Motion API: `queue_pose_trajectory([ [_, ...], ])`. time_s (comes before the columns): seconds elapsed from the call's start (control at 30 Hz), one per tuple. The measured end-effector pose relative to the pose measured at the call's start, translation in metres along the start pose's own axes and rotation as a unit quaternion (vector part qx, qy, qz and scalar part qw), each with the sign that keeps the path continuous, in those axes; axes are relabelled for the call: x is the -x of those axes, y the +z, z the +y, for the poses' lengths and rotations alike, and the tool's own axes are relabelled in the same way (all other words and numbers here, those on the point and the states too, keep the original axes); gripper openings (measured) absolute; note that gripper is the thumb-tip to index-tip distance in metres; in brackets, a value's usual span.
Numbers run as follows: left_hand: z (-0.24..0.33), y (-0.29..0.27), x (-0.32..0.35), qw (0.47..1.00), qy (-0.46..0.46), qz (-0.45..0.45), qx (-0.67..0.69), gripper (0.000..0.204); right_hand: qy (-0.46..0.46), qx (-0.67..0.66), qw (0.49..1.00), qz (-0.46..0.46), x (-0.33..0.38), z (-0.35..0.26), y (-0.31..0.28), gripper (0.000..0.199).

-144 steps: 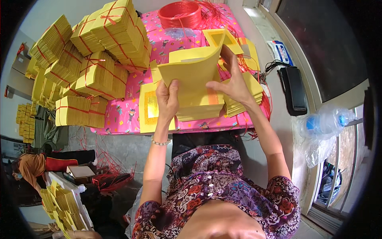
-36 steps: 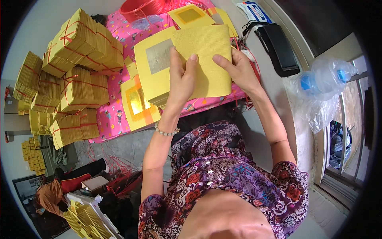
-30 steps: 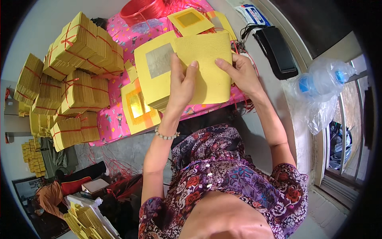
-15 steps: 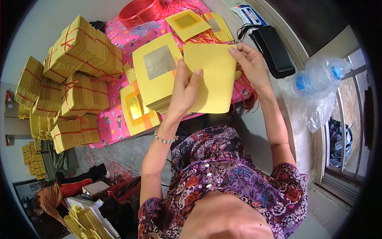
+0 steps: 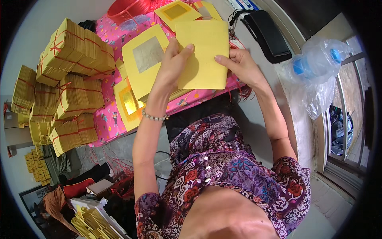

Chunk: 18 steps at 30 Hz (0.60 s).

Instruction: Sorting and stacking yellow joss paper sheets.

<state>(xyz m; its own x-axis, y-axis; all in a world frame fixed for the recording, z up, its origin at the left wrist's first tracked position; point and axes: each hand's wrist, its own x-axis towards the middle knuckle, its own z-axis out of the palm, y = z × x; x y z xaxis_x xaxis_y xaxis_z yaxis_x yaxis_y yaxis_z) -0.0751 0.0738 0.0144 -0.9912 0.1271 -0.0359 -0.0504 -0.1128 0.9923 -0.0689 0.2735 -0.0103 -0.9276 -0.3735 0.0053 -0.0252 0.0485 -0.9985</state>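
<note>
In front of me hangs a plain sheet of yellow joss paper (image 5: 205, 55), held upright between both hands; whether it is one sheet or a few cannot be told. My left hand (image 5: 174, 61) grips its left edge, thumb across the front. My right hand (image 5: 240, 68) pinches the right edge low down, thumb in front and fingers curled behind. Just left of the held paper lies a thick stack of yellow joss paper (image 5: 129, 51), its top sheet bearing a silver foil square (image 5: 148, 53). Beside that, a sheet with a gold foil square (image 5: 132, 101) rests at the table's near edge.
Tied bundles of yellow paper (image 5: 75, 51) are piled on the left. The table wears a pink patterned cover (image 5: 104, 128). Red plastic cord (image 5: 125, 10) lies at the back. To the right are a black phone-like case (image 5: 267, 36) and a wrapped plastic bottle (image 5: 314, 63).
My right hand has slid from the paper's upper right corner down its right edge. The sheet now stands squarer to me. My view has shifted slightly.
</note>
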Motion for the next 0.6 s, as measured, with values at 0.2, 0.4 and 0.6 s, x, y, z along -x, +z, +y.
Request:
queue_pose_trajectory([
  [0.2, 0.003, -0.005, -0.022, 1.000, -0.016, -0.023, 0.008, 0.030, 0.064, -0.021, 0.998, -0.003, 0.004, -0.011, -0.001, 0.036],
  [0.4, 0.000, 0.003, -0.025, 0.999, -0.006, -0.002, -0.040, 0.032, 0.054, -0.043, 0.997, 0.024, 0.008, 0.015, 0.002, 0.034],
  [0.6, -0.013, 0.000, -0.030, 0.999, 0.013, -0.004, -0.030, 0.032, 0.092, -0.069, 0.993, 0.038, 0.022, 0.025, 0.011, 0.033],
])
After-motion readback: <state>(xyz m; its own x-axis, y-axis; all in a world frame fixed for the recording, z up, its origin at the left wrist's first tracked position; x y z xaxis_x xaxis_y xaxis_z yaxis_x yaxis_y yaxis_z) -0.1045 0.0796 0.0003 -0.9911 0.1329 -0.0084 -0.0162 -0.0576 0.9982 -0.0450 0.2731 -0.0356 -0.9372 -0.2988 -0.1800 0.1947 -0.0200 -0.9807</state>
